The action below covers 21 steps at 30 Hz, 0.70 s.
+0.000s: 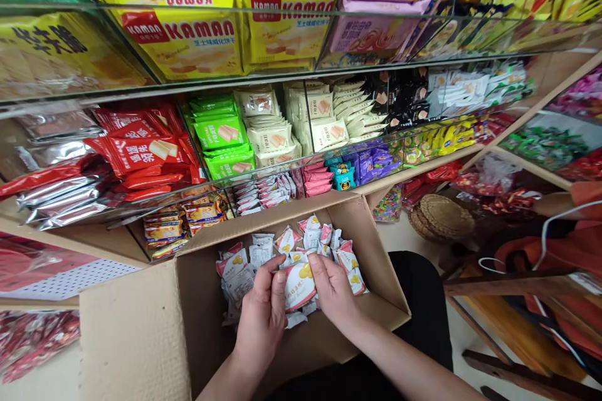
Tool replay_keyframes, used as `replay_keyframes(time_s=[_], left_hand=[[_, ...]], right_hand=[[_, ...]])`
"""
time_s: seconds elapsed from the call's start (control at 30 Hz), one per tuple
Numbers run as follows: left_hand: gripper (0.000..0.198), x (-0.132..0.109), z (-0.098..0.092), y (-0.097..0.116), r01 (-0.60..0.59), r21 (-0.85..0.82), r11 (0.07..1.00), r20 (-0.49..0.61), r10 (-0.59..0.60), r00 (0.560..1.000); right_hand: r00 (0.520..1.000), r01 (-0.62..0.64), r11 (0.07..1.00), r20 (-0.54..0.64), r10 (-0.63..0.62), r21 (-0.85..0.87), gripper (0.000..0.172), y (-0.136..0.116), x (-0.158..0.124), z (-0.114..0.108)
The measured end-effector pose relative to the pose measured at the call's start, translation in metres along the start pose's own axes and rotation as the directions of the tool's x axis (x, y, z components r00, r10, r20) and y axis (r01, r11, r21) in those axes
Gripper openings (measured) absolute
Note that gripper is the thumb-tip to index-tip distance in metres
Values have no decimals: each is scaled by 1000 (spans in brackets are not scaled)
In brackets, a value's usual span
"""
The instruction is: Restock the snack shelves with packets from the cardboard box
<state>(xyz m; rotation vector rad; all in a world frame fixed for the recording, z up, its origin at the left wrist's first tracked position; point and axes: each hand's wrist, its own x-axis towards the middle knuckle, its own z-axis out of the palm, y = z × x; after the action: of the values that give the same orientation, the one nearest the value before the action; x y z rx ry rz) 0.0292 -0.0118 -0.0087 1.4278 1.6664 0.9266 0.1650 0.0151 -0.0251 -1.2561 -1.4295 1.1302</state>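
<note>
A small white and pink biscuit packet is held level between my two hands, over an open cardboard box. My left hand pinches its left end between thumb and fingers. At the packet's right end, my right hand grips with the thumb on top. Below them, loose biscuit packets of the same white and pink kind lie in a jumbled heap in the box. The hands hide part of the heap.
Directly behind the box rise glass-fronted shelves with yellow wafer packs, red packets, green packets and a row of similar small packets. A wooden stool and a white cable are at the right.
</note>
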Motion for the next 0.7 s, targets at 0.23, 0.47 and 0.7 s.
replay_keyframes(time_s=[0.23, 0.47, 0.7], left_hand=[[34, 31, -54, 22, -660, 455, 598, 156, 676, 720], [44, 87, -93, 15, -383, 791, 477, 289, 260, 921], [45, 93, -101, 3, -448, 742, 499, 365, 261, 894]], right_hand=[[905, 207, 976, 392, -166, -65, 28, -50, 32, -44], [852, 513, 655, 422, -310, -555, 19, -54, 130, -53], [820, 478, 499, 571, 43, -723, 24, -17, 196, 0]])
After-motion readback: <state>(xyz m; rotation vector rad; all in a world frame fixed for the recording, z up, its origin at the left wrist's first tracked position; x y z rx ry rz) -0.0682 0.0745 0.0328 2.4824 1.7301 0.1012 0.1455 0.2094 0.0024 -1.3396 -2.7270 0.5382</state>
